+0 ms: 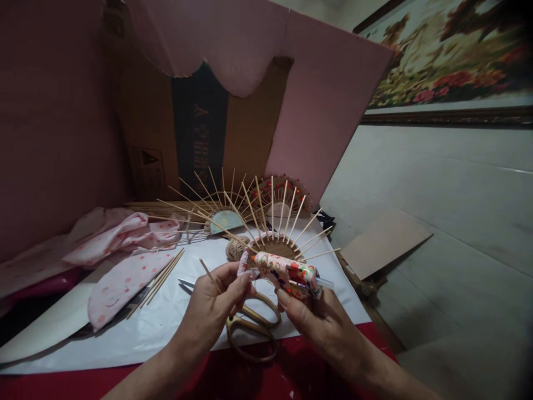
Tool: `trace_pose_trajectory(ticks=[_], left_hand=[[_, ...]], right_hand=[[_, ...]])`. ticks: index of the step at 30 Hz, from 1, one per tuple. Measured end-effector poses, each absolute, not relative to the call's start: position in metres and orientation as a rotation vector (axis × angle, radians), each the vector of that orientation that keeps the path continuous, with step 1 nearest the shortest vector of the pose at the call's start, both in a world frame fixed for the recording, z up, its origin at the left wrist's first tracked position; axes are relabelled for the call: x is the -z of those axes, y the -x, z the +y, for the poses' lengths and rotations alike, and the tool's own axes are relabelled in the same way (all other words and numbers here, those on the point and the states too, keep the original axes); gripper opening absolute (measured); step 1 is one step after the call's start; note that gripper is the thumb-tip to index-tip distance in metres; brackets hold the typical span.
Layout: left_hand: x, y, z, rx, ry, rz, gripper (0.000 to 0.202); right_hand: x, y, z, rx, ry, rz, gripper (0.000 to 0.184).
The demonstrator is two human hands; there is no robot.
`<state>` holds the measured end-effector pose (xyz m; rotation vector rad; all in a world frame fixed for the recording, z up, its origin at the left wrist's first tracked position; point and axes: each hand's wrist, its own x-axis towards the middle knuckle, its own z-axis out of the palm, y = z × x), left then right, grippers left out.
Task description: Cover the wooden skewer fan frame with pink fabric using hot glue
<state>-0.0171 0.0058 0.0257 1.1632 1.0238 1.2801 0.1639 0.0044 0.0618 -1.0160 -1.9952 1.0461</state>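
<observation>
My left hand (220, 289) pinches the pink fabric edge of a cardboard piece (270, 247), from which thin wooden sticks (286, 211) fan outward. Another short stick (206, 270) pokes up from between the left fingers. In my right hand (316, 316) is a hot glue gun (287, 272) with a floral pattern, its orange tip pointing left at the fabric edge. I cannot tell whether the tip touches it. Scissors (233, 325) with gold handles lie below and between both hands, partly hidden by the left one.
Behind stand a fan with a pale green half-disc (225, 221) and one with red dots (287, 189). A twine ball (237, 248), dotted fabric half-circle (129, 283), loose sticks (162, 278) and crumpled fabric (125, 236) lie left. A large pink-and-brown cardboard box (320, 105) rises behind.
</observation>
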Motion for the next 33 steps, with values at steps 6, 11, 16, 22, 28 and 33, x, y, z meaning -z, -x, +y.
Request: trace_pose_trajectory(ticks=[6, 11, 16, 22, 28, 33], left_hand=[[-0.0269, 0.0164, 0.0057, -1.265, -1.166, 1.024, 0.026], [-0.0262, 0.0169, 0.0037, -1.269, -1.162, 1.03, 0.027], [-0.0253, 0.0168, 0.0022, -1.301, -1.127, 1.033, 0.028], [-0.0243, 0.0168, 0.0002, -1.331, -1.119, 1.111, 0.024], [-0.0235, 0.0158, 0.0003, -1.335, -1.155, 1.146, 0.023], [-0.0247, 0.015, -0.0005, -1.332, -1.183, 1.17, 0.024]], right_hand=[[-0.0602, -0.162, 0.0043, -1.04, 1.015, -1.96, 0.024], [-0.0595, -0.1625, 0.0056, -0.999, 1.026, -1.934, 0.023], [-0.0588, -0.1639, 0.0059, -1.057, 1.013, -1.866, 0.026], [-0.06, -0.1652, 0.004, -1.098, 1.02, -1.842, 0.028], [-0.066, -0.1617, 0.0003, -1.025, 1.041, -1.895, 0.024], [-0.0679, -0.16, -0.0005, -0.981, 1.031, -1.931, 0.018]])
